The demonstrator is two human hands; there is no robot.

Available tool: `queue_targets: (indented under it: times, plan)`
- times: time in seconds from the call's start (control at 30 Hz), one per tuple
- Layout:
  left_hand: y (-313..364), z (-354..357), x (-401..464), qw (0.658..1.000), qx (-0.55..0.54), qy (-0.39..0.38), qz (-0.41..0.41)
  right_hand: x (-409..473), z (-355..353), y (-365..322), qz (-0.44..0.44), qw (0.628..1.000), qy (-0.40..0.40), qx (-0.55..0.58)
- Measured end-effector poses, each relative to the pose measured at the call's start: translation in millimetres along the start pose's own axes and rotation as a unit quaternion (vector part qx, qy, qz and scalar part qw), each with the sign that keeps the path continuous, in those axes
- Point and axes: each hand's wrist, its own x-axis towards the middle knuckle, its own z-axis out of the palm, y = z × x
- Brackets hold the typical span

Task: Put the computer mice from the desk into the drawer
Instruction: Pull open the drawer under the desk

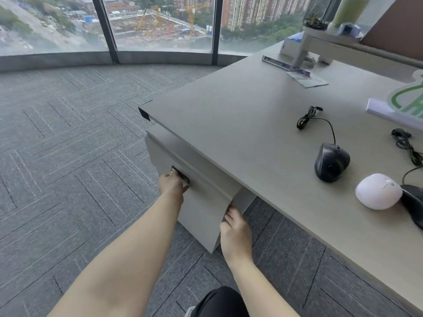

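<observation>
A grey drawer (201,202) hangs under the desk's front edge, pulled out a little. My left hand (172,184) has its fingers hooked in the dark recessed handle (182,176). My right hand (235,227) grips the drawer front's right edge. On the desk (240,124) lie a black wired mouse (332,162) with a coiled cable, a white mouse (377,191) nearer me, and a second black mouse (413,202), cut off at the right edge.
A bundled black cable (405,143), a green-and-white sign (405,104), a leaflet (306,78) and a ruler lie further back. A monitor stand (320,40) carries a mesh pen holder. Grey carpet and windows are to the left.
</observation>
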Motion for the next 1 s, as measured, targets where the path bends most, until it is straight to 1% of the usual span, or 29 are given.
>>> queue_targets:
  times: [0.13, 0.27, 0.43, 0.53, 0.67, 0.83, 0.9, 0.93, 0.97, 1.0]
  plan:
    - [-3, -48, -10, 1.000, -0.006, 0.008, -0.013, -29, 1, 2, -0.019, 0.998, -0.040, -0.041]
    - [-3, -110, -25, 1.000, -0.020, 0.010, -0.012, -64, 9, 6, -0.029, 0.994, -0.098, -0.046]
    - [-6, -193, -37, 0.999, -0.026, 0.023, -0.003, -112, 33, 20, -0.034, 0.980, -0.187, -0.066]
    - [-7, -234, -46, 0.999, -0.026, 0.033, 0.012, -135, 49, 25, -0.050, 0.967, -0.227, -0.103]
    - [-8, -273, -53, 0.999, -0.021, 0.031, 0.025, -158, 64, 27, -0.055, 0.958, -0.248, -0.131]
    - [-9, -301, -62, 0.999, -0.012, 0.035, 0.034, -179, 77, 26, -0.057, 0.947, -0.279, -0.148]
    - [-9, -310, -63, 0.999, 0.009, 0.045, 0.022, -183, 80, 25, -0.064, 0.941, -0.294, -0.158]
    - [-7, -312, -67, 0.997, 0.044, 0.066, 0.021, -185, 81, 24, -0.069, 0.939, -0.298, -0.160]
    - [-3, -314, -72, 0.990, 0.095, 0.103, 0.034, -186, 80, 22, -0.073, 0.938, -0.299, -0.157]
    - [3, -314, -78, 0.974, 0.157, 0.146, 0.068, -185, 78, 20, -0.079, 0.941, -0.296, -0.146]
